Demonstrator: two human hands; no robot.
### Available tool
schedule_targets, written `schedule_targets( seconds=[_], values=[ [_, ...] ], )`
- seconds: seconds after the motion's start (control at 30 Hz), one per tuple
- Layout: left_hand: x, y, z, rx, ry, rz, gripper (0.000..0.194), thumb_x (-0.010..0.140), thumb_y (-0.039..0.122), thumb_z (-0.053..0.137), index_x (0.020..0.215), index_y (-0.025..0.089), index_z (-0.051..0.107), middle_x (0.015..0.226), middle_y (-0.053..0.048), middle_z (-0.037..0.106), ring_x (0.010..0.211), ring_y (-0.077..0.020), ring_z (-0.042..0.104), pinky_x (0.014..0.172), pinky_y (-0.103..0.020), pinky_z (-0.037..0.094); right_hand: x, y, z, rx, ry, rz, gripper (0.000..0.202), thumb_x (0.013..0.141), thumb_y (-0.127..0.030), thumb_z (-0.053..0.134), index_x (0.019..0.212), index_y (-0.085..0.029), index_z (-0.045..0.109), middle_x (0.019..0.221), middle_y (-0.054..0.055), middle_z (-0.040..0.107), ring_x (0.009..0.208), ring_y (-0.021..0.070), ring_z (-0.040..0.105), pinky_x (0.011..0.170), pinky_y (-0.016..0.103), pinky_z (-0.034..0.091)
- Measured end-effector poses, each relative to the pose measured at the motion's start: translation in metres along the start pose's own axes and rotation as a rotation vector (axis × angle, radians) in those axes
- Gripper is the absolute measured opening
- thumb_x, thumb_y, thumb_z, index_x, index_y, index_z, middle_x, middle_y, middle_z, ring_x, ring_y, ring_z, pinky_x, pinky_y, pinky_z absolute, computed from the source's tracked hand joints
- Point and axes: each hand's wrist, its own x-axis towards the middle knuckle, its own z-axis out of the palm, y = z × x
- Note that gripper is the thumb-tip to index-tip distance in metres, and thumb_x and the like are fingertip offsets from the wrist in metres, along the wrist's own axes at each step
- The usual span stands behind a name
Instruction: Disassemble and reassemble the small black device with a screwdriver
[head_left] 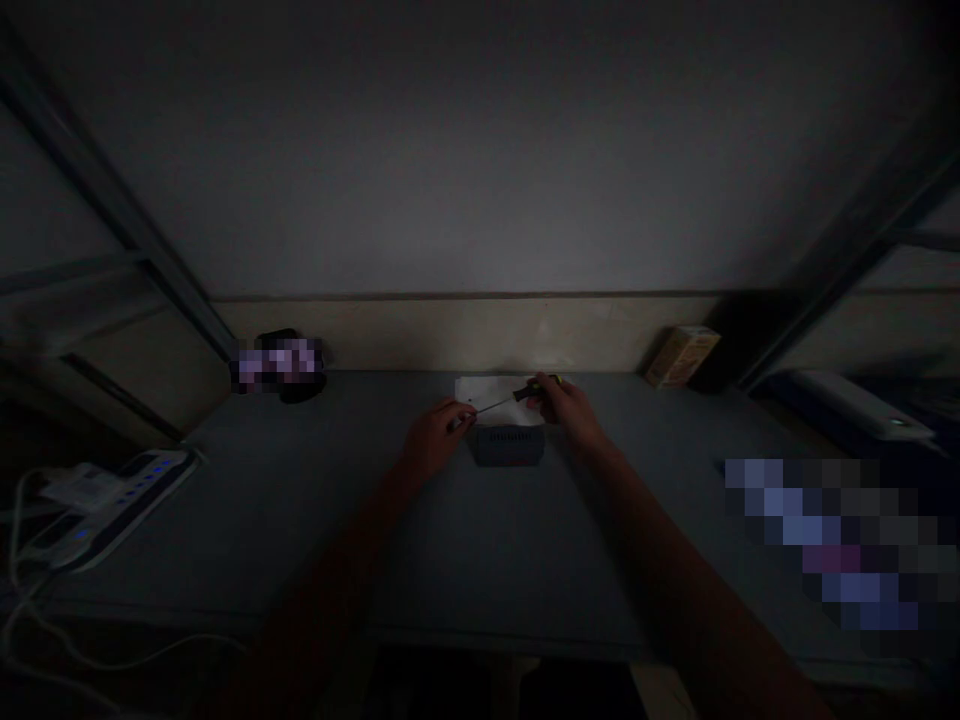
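Note:
My right hand (562,408) is closed round the dark handle of a screwdriver (497,404), whose thin shaft points left. At the shaft's tip, my left hand (436,434) pinches something small and dark that I cannot make out. Beneath the screwdriver lies white paper (491,388) on the grey table (480,560). A dark box-shaped case (510,447) with a row of slots stands just in front of the paper, between my two hands. The scene is dim.
A white power strip (127,505) with blue lights and cables lies at the left edge. Blurred-out items (281,362) sit at the back left. A small patterned box (682,356) stands at the back right, by the wall.

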Motion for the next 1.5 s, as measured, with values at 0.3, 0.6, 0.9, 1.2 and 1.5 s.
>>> schedule_targets(
  seconds=[0.3,0.6,0.9,1.2,1.5],
  values=[
    [-0.0004,0.0006,0.0007,-0.036,-0.007,0.017,0.017,0.1,0.028,0.061,0.112,0.025,0.073,0.097,0.0,0.069,0.071,-0.0126,0.062,0.071,-0.025,0.048,-0.002,-0.0023,0.0016,-0.002,0.003,0.008,0.052,0.078,-0.064,0.07,0.093,-0.015,0.073,0.066,0.006,0.07,0.047,0.0099,0.042,0.045,0.026,0.027],
    [-0.0011,0.0012,0.0012,-0.026,-0.012,-0.029,0.013,0.098,0.028,0.06,0.105,0.024,0.071,0.092,0.0,0.069,0.07,-0.0137,0.06,0.072,-0.026,0.049,-0.0049,-0.0044,0.0026,-0.001,-0.009,0.01,0.052,0.077,-0.064,0.07,0.093,-0.015,0.073,0.066,0.005,0.07,0.046,0.0096,0.04,0.045,0.026,0.026],
    [-0.0006,0.0011,0.001,-0.007,-0.018,-0.043,0.012,0.098,0.029,0.061,0.101,0.023,0.071,0.089,-0.001,0.07,0.071,-0.0143,0.061,0.071,-0.026,0.048,-0.0034,-0.0053,0.0002,0.01,0.024,-0.005,0.052,0.074,-0.067,0.072,0.084,-0.016,0.071,0.064,0.005,0.069,0.047,0.0101,0.041,0.045,0.026,0.026],
    [-0.0009,0.0036,-0.0019,-0.008,-0.019,-0.002,0.018,0.102,0.032,0.057,0.094,0.021,0.069,0.088,-0.001,0.069,0.075,-0.0145,0.062,0.073,-0.026,0.046,-0.0036,-0.0049,-0.0003,0.015,0.013,-0.013,0.054,0.074,-0.068,0.072,0.086,-0.016,0.072,0.063,0.005,0.068,0.046,0.0103,0.041,0.046,0.026,0.025],
    [0.0004,0.0059,-0.0043,-0.004,-0.024,-0.004,0.02,0.102,0.034,0.057,0.092,0.022,0.069,0.089,0.0,0.068,0.076,-0.0148,0.062,0.074,-0.026,0.047,-0.0016,-0.0029,-0.0001,-0.016,0.005,-0.015,0.054,0.074,-0.069,0.071,0.087,-0.017,0.073,0.062,0.005,0.069,0.045,0.0104,0.041,0.043,0.026,0.026]
  ],
)
